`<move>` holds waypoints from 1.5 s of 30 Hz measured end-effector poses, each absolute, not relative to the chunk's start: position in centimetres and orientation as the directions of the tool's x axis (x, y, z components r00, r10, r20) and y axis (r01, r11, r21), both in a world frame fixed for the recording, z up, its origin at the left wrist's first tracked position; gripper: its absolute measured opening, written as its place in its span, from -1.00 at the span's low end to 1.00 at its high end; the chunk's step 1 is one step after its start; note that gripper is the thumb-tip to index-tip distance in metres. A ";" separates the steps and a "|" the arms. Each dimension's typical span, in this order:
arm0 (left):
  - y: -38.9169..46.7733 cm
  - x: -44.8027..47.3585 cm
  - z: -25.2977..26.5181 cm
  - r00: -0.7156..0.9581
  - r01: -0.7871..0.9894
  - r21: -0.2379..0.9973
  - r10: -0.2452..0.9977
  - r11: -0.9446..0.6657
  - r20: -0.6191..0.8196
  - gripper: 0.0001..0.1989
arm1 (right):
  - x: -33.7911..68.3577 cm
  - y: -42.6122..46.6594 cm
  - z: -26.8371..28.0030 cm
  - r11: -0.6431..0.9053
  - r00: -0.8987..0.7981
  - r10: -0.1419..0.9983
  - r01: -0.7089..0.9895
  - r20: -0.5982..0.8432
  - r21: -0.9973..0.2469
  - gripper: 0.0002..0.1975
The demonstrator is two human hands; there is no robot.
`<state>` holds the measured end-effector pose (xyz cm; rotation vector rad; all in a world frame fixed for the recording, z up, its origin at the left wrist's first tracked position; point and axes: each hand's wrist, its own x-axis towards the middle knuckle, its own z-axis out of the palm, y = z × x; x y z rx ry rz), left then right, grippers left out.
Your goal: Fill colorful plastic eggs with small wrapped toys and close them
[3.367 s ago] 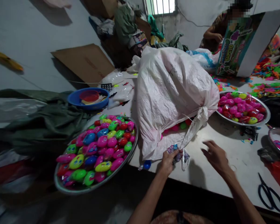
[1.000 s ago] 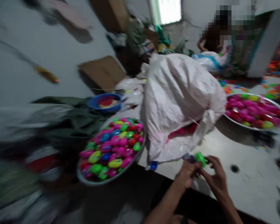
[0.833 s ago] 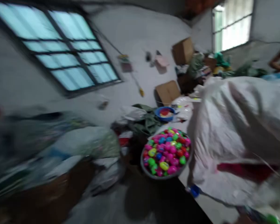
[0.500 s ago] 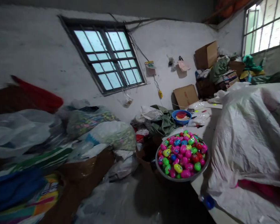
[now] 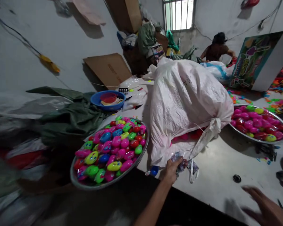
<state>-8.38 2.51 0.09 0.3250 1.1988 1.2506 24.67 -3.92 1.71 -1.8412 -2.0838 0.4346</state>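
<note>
My left hand (image 5: 171, 171) is closed on small printed plastic packets (image 5: 177, 155) at the table's front edge. What is printed on them is too small to read. Right behind that hand stands a big white woven sack (image 5: 191, 94), its tied neck drooping to the right and pink things showing beneath. My right hand (image 5: 261, 201), a little blurred, hovers over the tabletop at lower right with its fingers apart and nothing in them. A black ring-shaped object (image 5: 237, 178) lies just beyond it.
A metal basin (image 5: 85, 185) heaped with colourful plastic eggs sits at left, another such basin (image 5: 280, 142) at right. Farther back are a blue tub (image 5: 97, 102), a printed box (image 5: 250, 62) and a person (image 5: 217, 50). A blue cap (image 5: 154, 170) lies by the table edge.
My view has swung right and closer to the table. Both my hands have come into view, the left one holding packets. The second basin and the other person now show.
</note>
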 end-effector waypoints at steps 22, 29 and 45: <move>2.3 -8.7 0.4 -0.301 -0.277 0.914 0.876 0.297 -0.376 -0.69 | 9.6 6.3 2.6 -0.272 -0.447 0.865 -0.036 -0.228 -0.962 -0.68; 2.1 -8.1 1.3 -0.270 -0.152 0.916 0.876 0.371 -0.400 -0.62 | 10.4 4.2 3.4 -0.229 -0.301 0.930 -0.021 -0.212 -0.973 -0.65; 1.9 -7.0 2.8 -0.065 -0.281 0.896 0.925 0.343 -0.375 -0.67 | 11.7 2.8 4.2 -0.116 -0.256 0.952 0.200 -0.166 -0.973 -0.68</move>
